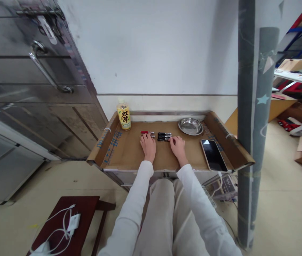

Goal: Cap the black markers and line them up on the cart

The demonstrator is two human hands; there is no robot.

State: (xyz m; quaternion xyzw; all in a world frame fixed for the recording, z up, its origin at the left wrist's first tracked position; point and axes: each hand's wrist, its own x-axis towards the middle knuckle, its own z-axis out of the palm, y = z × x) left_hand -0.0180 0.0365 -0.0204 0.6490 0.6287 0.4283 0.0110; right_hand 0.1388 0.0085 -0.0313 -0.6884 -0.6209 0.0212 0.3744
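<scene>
Black pens (164,134) lie side by side mid-table; table (129,151) cardboard-lined, phone (213,154) near right, bottle (124,115) far left, dish (191,127) far right; left hand (148,145) half curled over a part-hidden pen (153,136), just near of the red pen (144,132), can't tell if gripping; right hand (178,147) narrow, fingertips at the row's right end, can't tell if pinching; risk: a sideways nudge from either hand could roll the row apart.
</scene>
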